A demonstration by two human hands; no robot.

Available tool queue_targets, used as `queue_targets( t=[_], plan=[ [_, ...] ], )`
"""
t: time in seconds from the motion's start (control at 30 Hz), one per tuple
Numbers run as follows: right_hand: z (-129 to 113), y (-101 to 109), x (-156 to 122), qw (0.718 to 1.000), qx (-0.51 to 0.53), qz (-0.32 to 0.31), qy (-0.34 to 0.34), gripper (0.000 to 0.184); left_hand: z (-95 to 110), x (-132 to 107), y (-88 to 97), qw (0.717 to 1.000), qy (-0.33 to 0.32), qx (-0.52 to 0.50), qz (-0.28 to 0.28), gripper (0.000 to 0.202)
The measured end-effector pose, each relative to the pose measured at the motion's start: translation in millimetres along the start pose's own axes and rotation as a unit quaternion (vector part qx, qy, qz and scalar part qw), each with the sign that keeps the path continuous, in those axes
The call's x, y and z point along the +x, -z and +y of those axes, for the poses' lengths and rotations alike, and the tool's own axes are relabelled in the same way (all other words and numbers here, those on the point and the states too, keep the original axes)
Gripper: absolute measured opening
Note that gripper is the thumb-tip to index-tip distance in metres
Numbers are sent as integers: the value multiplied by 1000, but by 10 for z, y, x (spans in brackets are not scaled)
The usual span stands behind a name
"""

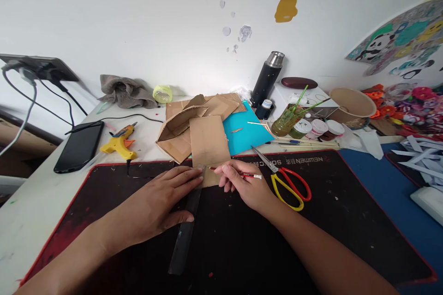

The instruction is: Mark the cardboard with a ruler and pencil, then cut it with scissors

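My left hand [166, 193] lies with its fingers stretched out, the fingertips on the far end of a clear ruler [183, 244] and the thumb at its side. That ruler end rests on a rectangular piece of brown cardboard [209, 140], while the near end reaches over the black mat. Pinched in my right hand [242, 182] is a red and black pencil [251, 175], its tip on or just above the cardboard beside the ruler. Scissors [285, 179] with one red and one yellow handle lie to the right of my right hand.
More cardboard pieces [176, 140] and a blue sheet [247, 129] sit behind. Left are a yellow glue gun [119, 144] and a black phone [79, 146]. A black thermos [266, 80], a jar with green sticks [284, 122] and a beige bowl [353, 101] stand at the back.
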State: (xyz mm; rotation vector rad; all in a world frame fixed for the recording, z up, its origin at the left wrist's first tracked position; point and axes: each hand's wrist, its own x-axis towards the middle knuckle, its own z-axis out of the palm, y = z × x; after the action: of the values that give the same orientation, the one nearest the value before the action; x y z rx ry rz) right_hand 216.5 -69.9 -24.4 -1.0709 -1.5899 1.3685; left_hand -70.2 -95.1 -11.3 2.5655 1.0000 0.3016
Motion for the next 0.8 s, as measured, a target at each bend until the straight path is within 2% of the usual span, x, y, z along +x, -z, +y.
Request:
queue_targets(
  t=[0.33,0.8],
  plan=[
    [2,-6,-3,1000,-4,-3,-3,67,-11,-8,-10,1000,3,1,3,72],
    [19,-9,14,999,26,23,2,62,-34,-14,-29,1000,-1,15,-4,75]
  ],
)
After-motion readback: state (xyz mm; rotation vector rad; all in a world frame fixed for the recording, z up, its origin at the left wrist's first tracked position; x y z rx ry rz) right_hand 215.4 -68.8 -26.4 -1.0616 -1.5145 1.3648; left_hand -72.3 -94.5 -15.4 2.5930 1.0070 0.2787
